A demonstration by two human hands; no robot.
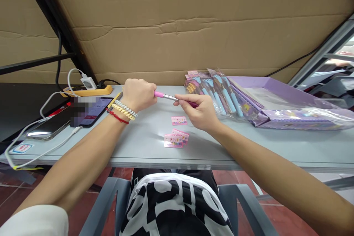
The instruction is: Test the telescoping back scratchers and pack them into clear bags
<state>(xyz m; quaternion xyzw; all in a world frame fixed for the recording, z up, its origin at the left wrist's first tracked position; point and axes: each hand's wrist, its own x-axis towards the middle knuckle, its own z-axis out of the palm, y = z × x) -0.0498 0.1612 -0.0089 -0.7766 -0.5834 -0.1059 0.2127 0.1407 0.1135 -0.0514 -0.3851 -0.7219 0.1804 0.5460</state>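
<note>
Above the middle of the table, a pink back scratcher [169, 97] with a silver metal shaft spans the gap between my hands. My left hand [139, 95] is closed in a fist around its pink end, hiding the tip. With thumb and fingers, my right hand [201, 111] grips the other side, where a darker pink part shows behind the fingers. Below the hands lie a single pink printed card [179, 120] and a small overlapping pile of similar cards [173, 141]. Just past my right hand are several clear-bagged back scratchers [228, 97] with light blue handles.
At the right stands a purple box [298, 120] with plastic wrap on it. Phones [92, 112] with white cables lie at the left beside a yellow power strip [103, 90]. A cardboard wall [177, 25] closes off the back of the grey table [143, 147].
</note>
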